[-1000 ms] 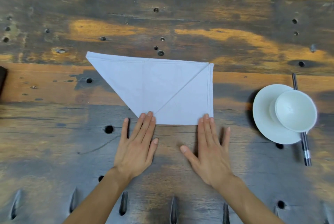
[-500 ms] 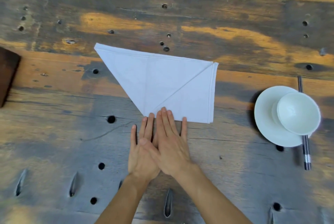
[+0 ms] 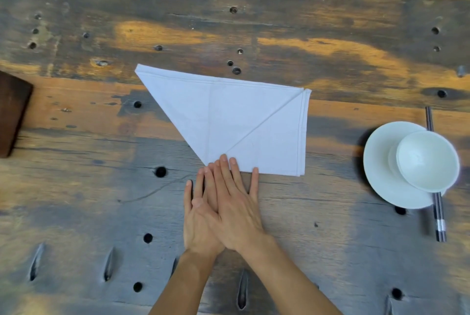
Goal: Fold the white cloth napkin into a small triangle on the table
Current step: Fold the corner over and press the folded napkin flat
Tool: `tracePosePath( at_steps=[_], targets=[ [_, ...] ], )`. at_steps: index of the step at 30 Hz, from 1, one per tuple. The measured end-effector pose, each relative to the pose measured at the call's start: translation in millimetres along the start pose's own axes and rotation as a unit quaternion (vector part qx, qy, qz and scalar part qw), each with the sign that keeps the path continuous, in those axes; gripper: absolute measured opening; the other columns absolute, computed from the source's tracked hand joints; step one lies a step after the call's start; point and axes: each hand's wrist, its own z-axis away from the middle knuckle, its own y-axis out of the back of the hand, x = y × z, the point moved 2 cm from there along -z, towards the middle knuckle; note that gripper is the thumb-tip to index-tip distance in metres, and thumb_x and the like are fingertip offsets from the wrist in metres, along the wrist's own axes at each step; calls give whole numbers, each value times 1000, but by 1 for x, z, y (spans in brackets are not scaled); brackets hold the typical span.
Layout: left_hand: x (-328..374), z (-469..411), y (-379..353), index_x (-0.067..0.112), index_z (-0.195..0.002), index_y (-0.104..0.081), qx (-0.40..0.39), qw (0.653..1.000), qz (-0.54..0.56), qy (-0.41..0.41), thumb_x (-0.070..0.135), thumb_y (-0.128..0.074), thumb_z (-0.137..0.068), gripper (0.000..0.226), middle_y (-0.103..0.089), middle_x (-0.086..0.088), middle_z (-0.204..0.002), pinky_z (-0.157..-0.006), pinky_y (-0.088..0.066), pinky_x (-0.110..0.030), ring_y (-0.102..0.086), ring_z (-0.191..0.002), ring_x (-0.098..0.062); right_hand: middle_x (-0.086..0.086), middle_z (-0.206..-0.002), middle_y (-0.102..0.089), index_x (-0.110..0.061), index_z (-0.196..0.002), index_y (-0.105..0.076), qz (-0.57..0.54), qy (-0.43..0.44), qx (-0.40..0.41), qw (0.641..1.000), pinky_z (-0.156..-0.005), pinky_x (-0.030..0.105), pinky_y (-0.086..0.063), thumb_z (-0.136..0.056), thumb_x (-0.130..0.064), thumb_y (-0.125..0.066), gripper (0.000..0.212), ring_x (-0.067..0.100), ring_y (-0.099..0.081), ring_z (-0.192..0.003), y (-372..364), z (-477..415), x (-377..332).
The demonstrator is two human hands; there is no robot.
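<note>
One empty white bowl (image 3: 426, 161) on one saucer (image 3: 381, 177) at 3 o'clock, one napkin (image 3: 236, 121), right hand (image 3: 236, 210) over left hand (image 3: 201, 228), both flat, gripping nothing.

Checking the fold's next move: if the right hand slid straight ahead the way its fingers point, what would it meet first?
The right hand already has fingertips on the napkin near its lower point, so it would probably ride onto the folded cloth.
</note>
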Motion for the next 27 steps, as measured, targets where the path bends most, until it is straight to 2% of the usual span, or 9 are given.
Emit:
tracePosePath(
  at_steps=[4, 8, 11, 14, 18, 23, 27],
  targets=[
    [1, 1, 3, 12, -164, 1, 10, 1000, 14, 1, 50, -39, -91, 92, -22, -14, -169, -121, -21, -55, -18, -156, -30, 1, -170, -1, -19, -162, -10, 8, -9, 13, 1000, -120, 59, 11, -97, -74, -4, 85, 17, 12, -156, 2, 3, 3],
    [2, 0, 1, 6, -163, -15, -16, 1000, 4, 10, 48, -41, -91, 87, -21, -13, -170, -123, -18, -54, -14, -158, -30, 2, -170, -3, -19, -161, -12, 19, -30, 18, 999, -120, 61, 6, -98, -75, -12, 85, 19, 5, -157, 2, 7, 8],
    [3, 1, -1, 6, -162, -20, -19, 1000, 7, 14, 41, -38, -94, 79, -16, -11, -172, -125, -14, -53, -10, -159, -29, 1, -170, 0, -15, -161, -11, 11, -54, 16, 998, -120, 60, 7, -97, -78, -14, 90, 16, 8, -156, 2, 12, 15],
    [4, 0, 1, 6, -161, -23, -3, 1000, 19, 20, 37, -39, -94, 76, -16, -10, -171, -125, -13, -51, -14, -158, -27, -2, -170, 7, -16, -161, -4, 5, -65, 10, 998, -120, 59, 8, -95, -80, -11, 92, 13, 13, -155, 4, 18, 24],
    [8, -2, 5, 6, -158, -32, 17, 998, 40, 34, 41, -33, -101, 67, -26, -11, -168, -124, -16, -51, -19, -156, -25, -4, -169, 11, -17, -161, 0, 7, -72, 3, 997, -120, 59, 9, -95, -80, -9, 91, 11, 17, -154, 7, 23, 32],
    [9, -2, 6, 7, -159, -32, 17, 997, 66, 41, 45, -36, -101, 69, -25, -10, -169, -126, -16, -53, -18, -158, -25, -3, -170, 8, -16, -161, -3, 27, -90, 6, 996, -121, 57, 10, -97, -77, -11, 89, 12, 10, -156, 11, 32, 45],
    [8, -2, 7, 7, -160, -30, 14, 997, 64, 33, 46, -36, -102, 70, -23, -10, -169, -126, -16, -54, -17, -158, -27, -4, -169, 15, -18, -160, 6, 29, -109, -6, 994, -121, 56, 13, -95, -78, -5, 89, 10, 17, -154, 15, 39, 58]
  ],
)
